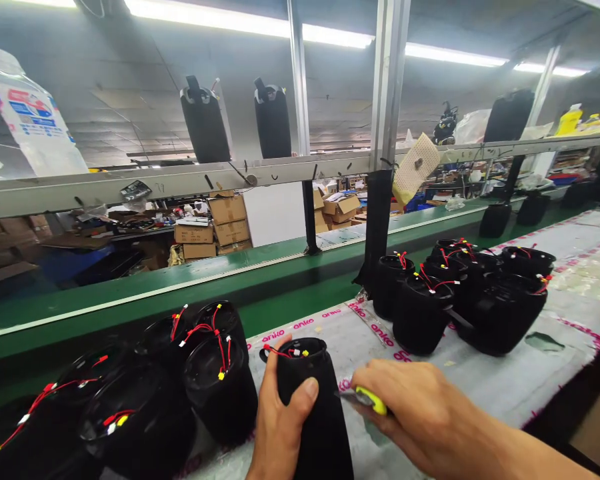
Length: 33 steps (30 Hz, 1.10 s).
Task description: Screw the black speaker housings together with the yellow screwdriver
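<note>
My left hand (283, 417) grips a black fabric-covered cylinder (325, 427), its thumb pressed to the near side and a finger up at the rim. Red wires with white and yellow connectors stick out of the cylinder's open top. In my right hand (420, 407) is a yellow utility knife (373, 400), its blade pointing left at the cylinder's right side. Whether the blade touches the fabric I cannot tell. Just left of my left hand stands a similar black cylinder (220, 393) with red wires on top. The lower end of the held cylinder runs out of view.
Several more black cylinders (423, 320) stand to the right, others crowd the left (135, 413). A green conveyor belt (275, 303) runs behind the printed plastic sheet (485, 380). Above it, a metal shelf (175, 180) carries cylinders and a plastic bottle (35, 120). A dark post (377, 233) rises beyond the work surface.
</note>
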Available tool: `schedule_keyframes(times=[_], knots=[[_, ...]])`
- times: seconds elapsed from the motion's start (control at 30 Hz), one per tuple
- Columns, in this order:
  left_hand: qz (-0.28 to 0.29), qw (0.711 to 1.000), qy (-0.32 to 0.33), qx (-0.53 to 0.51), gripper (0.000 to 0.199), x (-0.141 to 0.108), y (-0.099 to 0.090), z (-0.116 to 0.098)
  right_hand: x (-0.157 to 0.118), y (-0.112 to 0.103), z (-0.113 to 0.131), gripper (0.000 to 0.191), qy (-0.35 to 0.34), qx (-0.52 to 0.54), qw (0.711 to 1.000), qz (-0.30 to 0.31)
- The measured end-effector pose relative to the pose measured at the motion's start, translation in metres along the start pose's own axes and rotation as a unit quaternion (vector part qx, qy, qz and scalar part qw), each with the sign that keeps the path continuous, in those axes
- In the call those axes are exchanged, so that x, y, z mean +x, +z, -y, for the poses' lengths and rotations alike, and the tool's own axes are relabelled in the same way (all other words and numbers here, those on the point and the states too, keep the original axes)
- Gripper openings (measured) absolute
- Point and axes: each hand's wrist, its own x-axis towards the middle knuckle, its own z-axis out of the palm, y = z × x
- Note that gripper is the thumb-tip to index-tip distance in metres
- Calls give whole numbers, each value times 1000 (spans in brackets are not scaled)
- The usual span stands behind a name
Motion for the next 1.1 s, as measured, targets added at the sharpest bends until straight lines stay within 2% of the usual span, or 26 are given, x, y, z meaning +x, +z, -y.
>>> schedule_keyframes(times=[0.07,0.23,0.37,0.57,0.83,1.1], knots=[[11,1000,9,13,88,-1,-2,-1,0,0,1,13,52,4,999,8],[16,994,51,99,89,-3,-2,0,-9,3,7,13,135,-49,986,87],[40,995,30,84,85,-6,-1,0,-13,4,15,9,140,-68,982,107],[11,988,79,133,81,-5,1,-1,-11,10,21,12,129,-113,981,96],[-11,987,77,140,88,-5,2,0,-12,21,22,12,130,-132,979,87],[-24,988,76,135,80,-4,5,-3,-12,22,23,13,142,-134,975,103]])
